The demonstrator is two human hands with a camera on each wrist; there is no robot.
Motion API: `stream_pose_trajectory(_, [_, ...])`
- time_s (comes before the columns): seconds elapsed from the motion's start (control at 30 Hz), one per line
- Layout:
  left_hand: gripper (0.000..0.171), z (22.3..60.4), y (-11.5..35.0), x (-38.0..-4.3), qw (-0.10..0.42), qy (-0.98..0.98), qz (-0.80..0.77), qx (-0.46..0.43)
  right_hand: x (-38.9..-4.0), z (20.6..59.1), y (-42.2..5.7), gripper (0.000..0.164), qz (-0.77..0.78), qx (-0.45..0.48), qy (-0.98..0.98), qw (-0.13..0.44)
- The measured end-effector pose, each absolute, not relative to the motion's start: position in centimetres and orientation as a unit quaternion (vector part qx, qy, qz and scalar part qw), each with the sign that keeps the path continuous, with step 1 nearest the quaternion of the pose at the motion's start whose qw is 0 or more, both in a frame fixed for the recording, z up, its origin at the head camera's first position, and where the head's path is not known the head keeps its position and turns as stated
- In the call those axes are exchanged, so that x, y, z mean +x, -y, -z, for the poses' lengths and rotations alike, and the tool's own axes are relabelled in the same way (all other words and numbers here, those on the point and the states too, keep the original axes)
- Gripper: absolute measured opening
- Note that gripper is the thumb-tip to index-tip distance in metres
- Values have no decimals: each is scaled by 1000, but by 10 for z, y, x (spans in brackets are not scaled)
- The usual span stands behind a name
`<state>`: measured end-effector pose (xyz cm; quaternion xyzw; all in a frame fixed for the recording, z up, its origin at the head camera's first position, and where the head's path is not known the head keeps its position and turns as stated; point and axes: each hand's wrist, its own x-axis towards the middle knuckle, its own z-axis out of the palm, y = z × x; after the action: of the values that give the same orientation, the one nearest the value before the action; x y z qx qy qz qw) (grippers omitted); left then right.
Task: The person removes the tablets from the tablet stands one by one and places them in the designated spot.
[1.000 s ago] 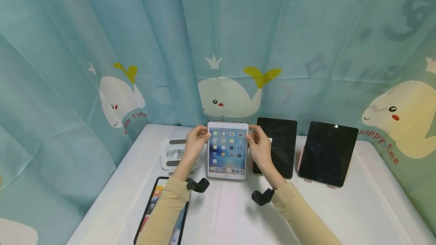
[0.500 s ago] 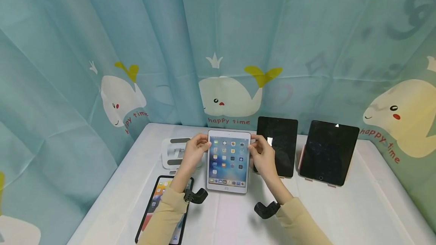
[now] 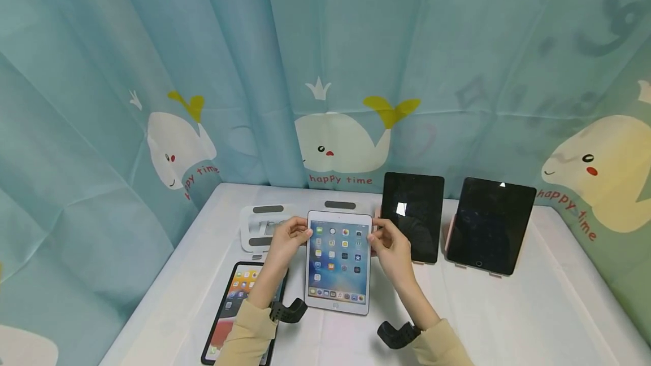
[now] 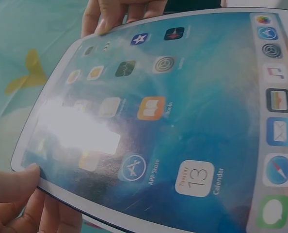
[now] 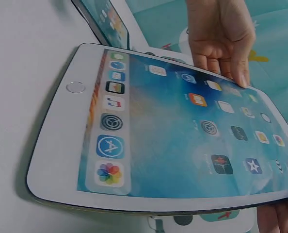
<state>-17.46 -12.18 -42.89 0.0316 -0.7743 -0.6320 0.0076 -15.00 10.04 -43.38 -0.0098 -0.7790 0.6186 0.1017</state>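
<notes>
A white tablet (image 3: pixel 338 261) with its screen lit and a home button at the bottom is held up in front of me by both hands. My left hand (image 3: pixel 286 244) pinches its upper left edge, thumb on the front bezel and fingers behind. At the upper right edge my right hand (image 3: pixel 395 253) grips it the same way. The left wrist view shows the left thumb (image 4: pixel 25 177) pressed on the bezel, and glare across the screen. Seen from the right wrist, the lower end of the tablet (image 5: pixel 56 136) lies close over the white tabletop.
A white stand (image 3: pixel 249 226) with dark pads is at the back left; another stand's pad (image 3: pixel 341 205) shows behind the held tablet. A black-framed lit tablet (image 3: pixel 231 306) lies front left. Two dark-screened tablets, a narrower one (image 3: pixel 413 213) and a wider one (image 3: pixel 489 225), lean on stands at right.
Both hands have drawn the white tablet down and toward me, its lower edge nearing the front. The stand behind it has come into view. The other tablets have stayed put.
</notes>
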Motion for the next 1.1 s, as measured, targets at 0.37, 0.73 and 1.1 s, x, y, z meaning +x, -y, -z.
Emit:
stream_pose_trajectory(0.37, [20, 440, 126, -159, -33, 760, 648, 31, -131, 445, -102, 31, -633, -33, 770, 68])
stream_pose_trajectory(0.73, [19, 449, 136, -150, -84, 758, 647, 8, -119, 456, -102, 32, -638, -54, 766, 45])
stream_pose_trajectory(1.1, [24, 456, 146, -147, -119, 746, 655, -13, -113, 467, -97, 32, -656, -55, 752, 28])
